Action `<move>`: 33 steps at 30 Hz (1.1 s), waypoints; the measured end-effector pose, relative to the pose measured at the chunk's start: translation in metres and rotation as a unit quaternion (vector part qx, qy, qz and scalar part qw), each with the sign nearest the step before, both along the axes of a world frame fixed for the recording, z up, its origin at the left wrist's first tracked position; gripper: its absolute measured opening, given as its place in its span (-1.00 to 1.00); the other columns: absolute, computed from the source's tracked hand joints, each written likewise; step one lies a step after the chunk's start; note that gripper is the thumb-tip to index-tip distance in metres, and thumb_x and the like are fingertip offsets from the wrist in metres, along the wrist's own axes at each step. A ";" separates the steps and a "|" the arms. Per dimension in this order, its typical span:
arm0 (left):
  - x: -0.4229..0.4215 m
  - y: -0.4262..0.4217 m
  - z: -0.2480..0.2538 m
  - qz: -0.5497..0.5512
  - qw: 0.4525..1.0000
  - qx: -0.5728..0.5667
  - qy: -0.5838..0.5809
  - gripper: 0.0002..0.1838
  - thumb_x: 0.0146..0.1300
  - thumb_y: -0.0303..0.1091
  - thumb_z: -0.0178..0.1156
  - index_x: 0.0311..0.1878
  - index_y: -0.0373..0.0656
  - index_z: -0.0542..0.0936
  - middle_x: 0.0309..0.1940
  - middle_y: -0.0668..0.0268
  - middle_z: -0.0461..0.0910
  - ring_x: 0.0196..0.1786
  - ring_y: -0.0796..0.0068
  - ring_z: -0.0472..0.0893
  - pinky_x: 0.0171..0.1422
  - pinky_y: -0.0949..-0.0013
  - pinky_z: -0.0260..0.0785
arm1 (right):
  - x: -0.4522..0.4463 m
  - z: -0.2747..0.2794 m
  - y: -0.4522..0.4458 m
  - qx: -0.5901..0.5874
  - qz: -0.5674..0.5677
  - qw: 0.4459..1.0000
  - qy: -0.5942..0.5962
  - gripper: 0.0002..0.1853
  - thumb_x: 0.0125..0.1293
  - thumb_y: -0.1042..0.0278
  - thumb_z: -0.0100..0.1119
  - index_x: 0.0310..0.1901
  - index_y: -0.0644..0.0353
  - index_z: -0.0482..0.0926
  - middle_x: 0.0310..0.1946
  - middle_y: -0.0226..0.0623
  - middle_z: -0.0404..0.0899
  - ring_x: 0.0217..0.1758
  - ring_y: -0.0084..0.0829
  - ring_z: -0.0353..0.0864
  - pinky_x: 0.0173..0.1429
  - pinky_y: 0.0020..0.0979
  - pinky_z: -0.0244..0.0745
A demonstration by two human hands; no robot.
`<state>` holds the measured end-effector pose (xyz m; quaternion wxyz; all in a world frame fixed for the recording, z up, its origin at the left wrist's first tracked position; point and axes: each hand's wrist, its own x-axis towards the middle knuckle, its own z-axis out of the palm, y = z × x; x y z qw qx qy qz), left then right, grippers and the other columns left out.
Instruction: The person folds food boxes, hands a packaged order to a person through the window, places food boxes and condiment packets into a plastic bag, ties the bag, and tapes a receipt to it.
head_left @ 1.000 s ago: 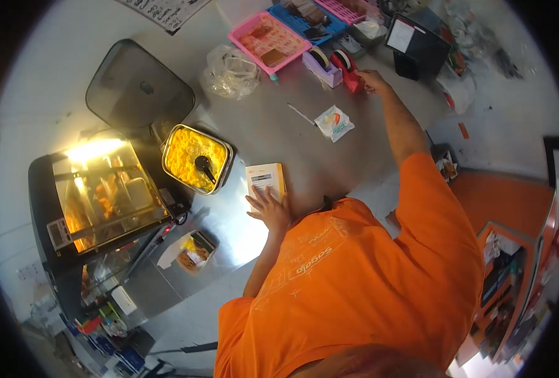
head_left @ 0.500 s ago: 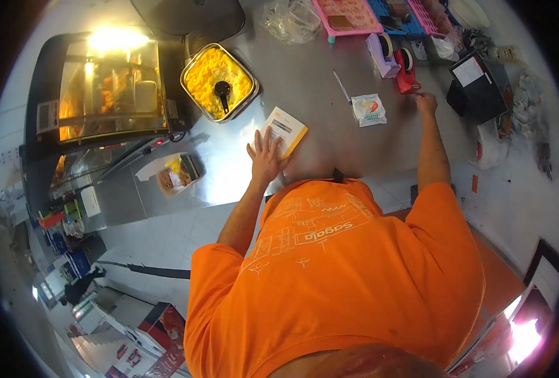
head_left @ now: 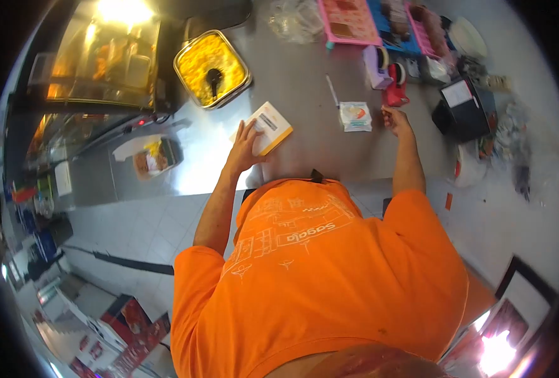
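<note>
My left hand [head_left: 247,148] rests with spread fingers on a small white and yellow box [head_left: 272,128] near the counter's front edge. My right hand [head_left: 396,121] is pinched closed just below a red tape dispenser [head_left: 395,93]; anything between its fingertips is too small to make out. A purple tape dispenser [head_left: 376,68] stands beside the red one. Left of my right hand lie a white printed packet [head_left: 355,117] and a white pen [head_left: 332,89].
A metal tray of yellow food [head_left: 207,60] with a black scoop stands left of centre. Farther left are an open food box [head_left: 155,159] and a lit display case [head_left: 103,63]. Pink basket [head_left: 350,22], plastic bags [head_left: 294,20] and a black stand [head_left: 465,116] are at the back and right.
My right hand has come away from the red tape dispenser, towards my body. My left hand stays on the box, which has turned on the counter. The view has shifted.
</note>
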<state>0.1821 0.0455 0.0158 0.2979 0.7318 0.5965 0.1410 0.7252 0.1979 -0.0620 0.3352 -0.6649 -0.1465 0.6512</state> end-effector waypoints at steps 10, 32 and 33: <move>-0.011 0.001 -0.008 -0.044 0.997 0.033 0.061 -0.19 -0.16 -0.20 0.57 0.26 -0.04 0.49 0.55 0.15 0.12 0.59 -0.19 0.02 0.62 -0.05 0.08 | -0.286 0.087 -0.044 0.569 0.584 0.516 -0.262 -0.34 0.07 0.39 0.47 0.26 -0.02 0.48 0.29 -0.23 0.51 0.43 -0.18 0.42 0.42 -0.20 0.43; 0.000 -0.020 -0.008 -0.061 0.990 0.066 0.112 -0.35 0.19 -0.06 0.39 0.34 -0.01 0.49 0.55 0.05 0.04 0.57 -0.40 -0.10 0.51 -0.30 0.17 | -0.318 0.060 -0.102 0.381 0.326 0.863 -0.065 -0.81 0.45 0.32 0.20 -0.16 0.30 0.64 -0.43 -0.31 0.64 -0.47 -0.45 0.60 -0.38 -0.44 0.51; -0.001 -0.019 -0.008 -0.060 0.991 0.066 0.098 -0.36 0.19 -0.09 0.40 0.34 -0.01 0.49 0.55 0.05 0.04 0.56 -0.41 -0.09 0.51 -0.30 0.17 | -0.323 0.058 -0.112 0.308 0.288 0.906 -0.021 -0.80 0.46 0.32 0.19 -0.21 0.31 0.64 -0.51 -0.36 0.60 -0.60 -0.60 0.53 -0.50 -0.50 0.45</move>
